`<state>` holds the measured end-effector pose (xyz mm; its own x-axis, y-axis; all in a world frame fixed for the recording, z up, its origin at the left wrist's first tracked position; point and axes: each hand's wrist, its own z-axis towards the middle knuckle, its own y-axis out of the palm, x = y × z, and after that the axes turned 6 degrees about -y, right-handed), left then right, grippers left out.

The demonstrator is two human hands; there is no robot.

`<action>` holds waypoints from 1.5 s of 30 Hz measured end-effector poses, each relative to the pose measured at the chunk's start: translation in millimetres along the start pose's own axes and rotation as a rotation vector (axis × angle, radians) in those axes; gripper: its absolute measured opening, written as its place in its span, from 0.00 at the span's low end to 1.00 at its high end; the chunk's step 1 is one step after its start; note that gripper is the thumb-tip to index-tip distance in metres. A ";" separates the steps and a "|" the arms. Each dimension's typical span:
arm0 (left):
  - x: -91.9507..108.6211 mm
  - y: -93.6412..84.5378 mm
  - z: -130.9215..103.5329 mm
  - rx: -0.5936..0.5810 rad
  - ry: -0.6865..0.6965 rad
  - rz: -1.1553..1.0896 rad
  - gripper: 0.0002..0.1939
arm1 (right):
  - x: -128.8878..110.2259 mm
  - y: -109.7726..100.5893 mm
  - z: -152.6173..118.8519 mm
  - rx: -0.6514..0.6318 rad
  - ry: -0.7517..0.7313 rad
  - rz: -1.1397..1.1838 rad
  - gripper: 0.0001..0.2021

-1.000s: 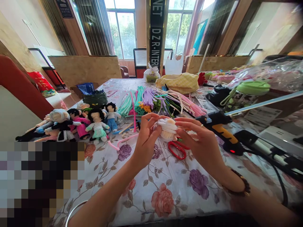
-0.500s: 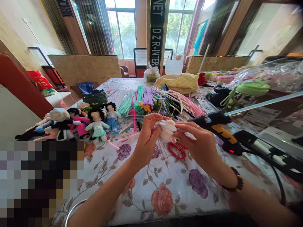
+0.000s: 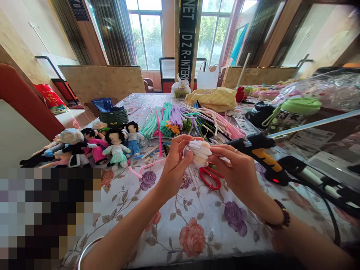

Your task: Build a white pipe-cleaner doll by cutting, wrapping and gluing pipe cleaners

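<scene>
Between both hands is a small, fuzzy white and peach doll head (image 3: pixel 200 153), rounded and wound from what look like pipe cleaners. My left hand (image 3: pixel 176 165) grips its left side, thumb on the front and fingers over the top. On the other side my right hand (image 3: pixel 234 163) pinches it with thumb and fingertips; a ring is on one finger. Red-handled scissors (image 3: pixel 210 178) lie on the cloth just below, their blades partly hidden by my right hand. A black and yellow glue gun (image 3: pixel 263 153) with a long glue stick (image 3: pixel 303 125) rests to the right.
Several finished dolls (image 3: pixel 116 148) are heaped at the left, before a dark green basket (image 3: pixel 113 117). Bundles of coloured pipe cleaners (image 3: pixel 177 118) lie behind my hands. A yellow checked pouch (image 3: pixel 210 99) is farther back. The flowered tablecloth (image 3: pixel 202 210) covers the table. A cable (image 3: pixel 327 202) runs at right.
The doll head has turned a little in my fingers, so more of its white front shows. My left thumb and right fingers have shifted slightly on it.
</scene>
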<state>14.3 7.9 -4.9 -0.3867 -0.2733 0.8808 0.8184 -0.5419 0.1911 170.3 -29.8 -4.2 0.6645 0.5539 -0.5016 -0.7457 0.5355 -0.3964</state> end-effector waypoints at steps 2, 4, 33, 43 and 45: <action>0.1 0.1 0.0 -0.006 0.005 -0.004 0.10 | 0.1 0.0 -0.3 -0.002 -0.007 -0.003 0.05; 0.3 0.3 0.2 -0.009 0.005 0.002 0.10 | 0.3 0.0 -0.4 -0.004 -0.016 -0.010 0.05; 1.1 -2.9 3.0 0.004 -0.055 -0.090 0.15 | 1.4 3.0 -3.1 -0.065 -0.058 -0.086 0.06; 0.6 -0.8 3.2 0.035 -0.097 -0.070 0.10 | 2.7 1.3 -2.2 -0.087 0.039 0.012 0.05; 0.6 -1.1 4.1 0.050 -0.100 -0.064 0.10 | 2.7 0.8 -2.0 -0.088 0.040 0.023 0.05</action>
<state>14.9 11.6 -2.8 -0.3965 -0.1570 0.9045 0.8143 -0.5151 0.2675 171.4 -29.1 -7.4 0.6461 0.5387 -0.5407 -0.7632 0.4642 -0.4495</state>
